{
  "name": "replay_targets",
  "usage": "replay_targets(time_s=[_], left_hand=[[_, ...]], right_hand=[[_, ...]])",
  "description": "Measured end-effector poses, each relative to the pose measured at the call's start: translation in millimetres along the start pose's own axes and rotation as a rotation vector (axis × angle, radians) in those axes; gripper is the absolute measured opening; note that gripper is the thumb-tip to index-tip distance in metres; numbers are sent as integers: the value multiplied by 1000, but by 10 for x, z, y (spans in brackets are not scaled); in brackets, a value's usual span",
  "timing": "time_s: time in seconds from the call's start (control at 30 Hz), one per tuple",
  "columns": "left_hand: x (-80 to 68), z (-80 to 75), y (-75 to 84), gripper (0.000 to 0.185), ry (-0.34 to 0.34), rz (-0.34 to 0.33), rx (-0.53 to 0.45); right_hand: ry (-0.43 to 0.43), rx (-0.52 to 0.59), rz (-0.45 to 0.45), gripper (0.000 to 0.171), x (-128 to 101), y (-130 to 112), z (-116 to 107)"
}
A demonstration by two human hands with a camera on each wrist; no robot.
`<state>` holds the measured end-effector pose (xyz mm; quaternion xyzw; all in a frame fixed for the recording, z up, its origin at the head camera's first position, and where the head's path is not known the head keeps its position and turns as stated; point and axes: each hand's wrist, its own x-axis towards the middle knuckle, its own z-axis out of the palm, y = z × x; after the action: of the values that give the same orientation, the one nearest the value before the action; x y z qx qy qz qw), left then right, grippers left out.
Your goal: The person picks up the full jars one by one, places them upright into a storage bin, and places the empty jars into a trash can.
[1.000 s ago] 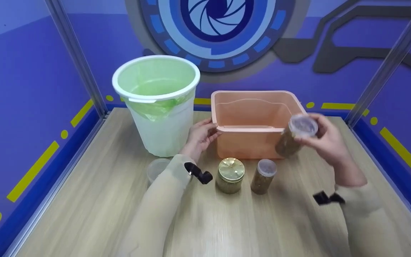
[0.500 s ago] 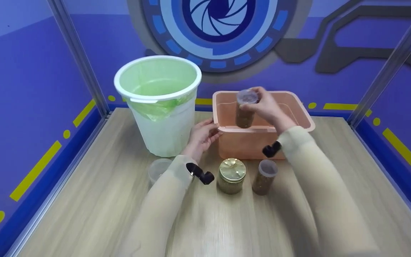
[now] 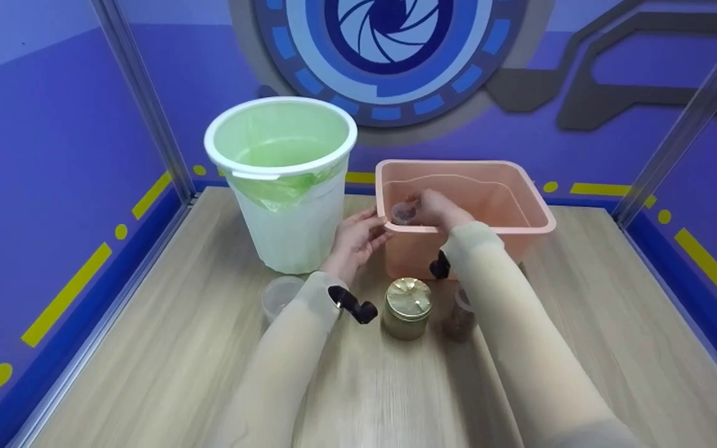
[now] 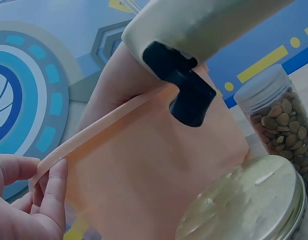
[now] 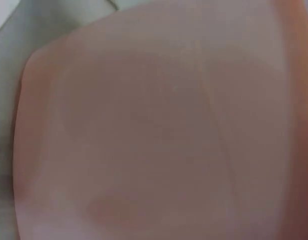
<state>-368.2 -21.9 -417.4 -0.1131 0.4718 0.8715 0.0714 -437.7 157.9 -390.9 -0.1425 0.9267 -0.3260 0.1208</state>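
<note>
The room is a booth with purple-blue walls [image 3: 35, 155], yellow stripes and dots low along them, a large round blue emblem [image 3: 389, 37] on the back wall and metal posts in the corners. The surface is a light wooden table [image 3: 165, 348]. On it, at the back left, stands a white bucket [image 3: 290, 211] with a green bag inside. Just beside it on the right stands a peach plastic bin [image 3: 508, 214], open on top.

In front of the bin stand a jar with a gold lid [image 3: 406, 308], a clear jar of almonds [image 4: 281, 125] partly hidden under the right sleeve, and a small clear container [image 3: 279, 295] near the left sleeve.

The left hand [image 3: 358, 239] grips the bin's near left corner, fingers curled on the rim. The right hand [image 3: 436, 210] is lowered inside the bin at its near left part and holds a small jar [image 3: 403, 213] from above, fingers closed around its top. This jar has a clear lid and brownish content; it is upright, below the rim, mostly hidden.
</note>
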Motion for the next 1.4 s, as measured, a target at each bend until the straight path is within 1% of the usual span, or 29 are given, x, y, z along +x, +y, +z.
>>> replay_targets(time_s=[0.07, 0.17, 0.27, 0.37, 0.47, 0.6, 0.67, 0.8, 0.87, 0.93, 1.03, 1.1, 1.17, 1.23, 1.3, 1.4], left_hand=[[-8, 6, 0, 49, -1, 2, -3], [-17, 10, 8, 48, 5, 4, -5], [-21, 10, 5, 48, 9, 5, -10], [-20, 6, -7, 47, 6, 4, -15], [-13, 2, -22, 48, -1, 0, -18], [-5, 0, -26, 50, -6, 4, -21], [-3, -1, -20, 50, -7, 12, -23], [0, 0, -17, 48, -11, 23, -25], [1, 1, -22, 48, -11, 21, -27], [0, -1, -26, 48, -10, 18, -28], [-2, -10, -29, 48, -8, 13, -27], [-4, -13, -28, 49, -8, 12, -26], [-6, -14, -25, 50, -6, 12, -27], [-9, -14, -21, 50, -7, 11, -29], [-12, -12, -17, 51, -6, 10, -30], [-10, -9, -15, 50, -8, 8, -31]], right_hand=[[-8, 9, 13, 57, -5, 1, -1], [-17, 38, 30, 56, -13, -4, -7], [-23, 25, 27, 55, -21, 0, -13], [-26, -12, 8, 61, -47, 13, -43], [-18, -52, -27, 70, -107, 32, -111], [30, -36, -69, 78, -256, 6, -275], [64, 7, -96, 79, -360, -31, -379], [123, 160, -163, 72, -665, -84, -591], [136, 247, -202, 67, -859, -64, -658], [125, 328, -251, 62, -1062, -5, -687], [85, 462, -336, 58, -1333, 148, -633], [39, 545, -408, 60, -1476, 295, -545], [-1, 601, -468, 66, -1582, 461, -426], [-33, 611, -505, 73, -1658, 637, -293], [-48, 593, -517, 79, -1699, 808, -154], [-47, 560, -480, 85, -1718, 1026, 49]])
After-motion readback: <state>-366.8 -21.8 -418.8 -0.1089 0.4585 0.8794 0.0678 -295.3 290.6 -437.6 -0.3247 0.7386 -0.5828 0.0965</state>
